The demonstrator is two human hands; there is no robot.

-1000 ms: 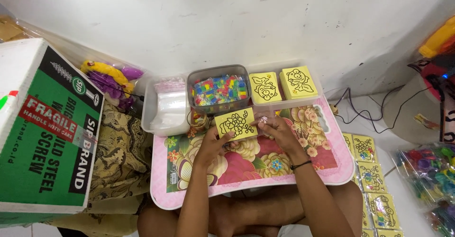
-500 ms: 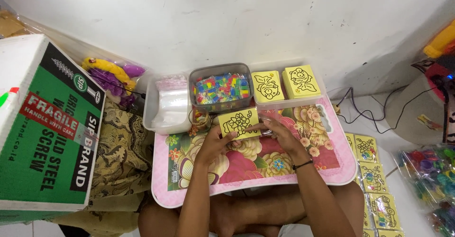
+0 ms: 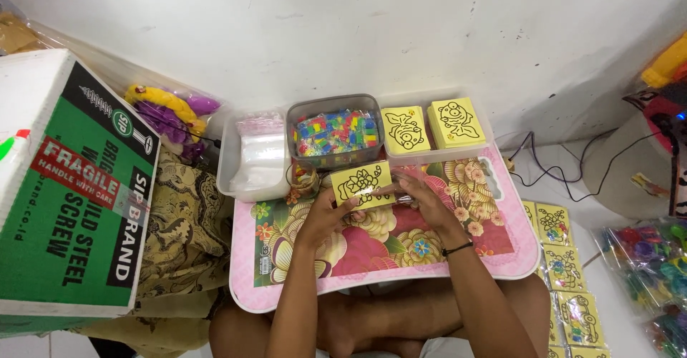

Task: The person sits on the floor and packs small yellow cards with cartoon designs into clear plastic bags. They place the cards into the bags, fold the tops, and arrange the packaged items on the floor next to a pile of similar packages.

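Both hands are on it: the left hand (image 3: 325, 218) pinches the lower left corner of a square yellow card with a black line drawing (image 3: 362, 183), the right hand (image 3: 422, 199) grips its right edge, holding it just above the pink floral table (image 3: 494, 250). It looks like picking and readying one card (something small hides under the right fingers). Behind sit a clear tub of colourful pieces (image 3: 335, 133) and two yellow card stacks (image 3: 431, 124).
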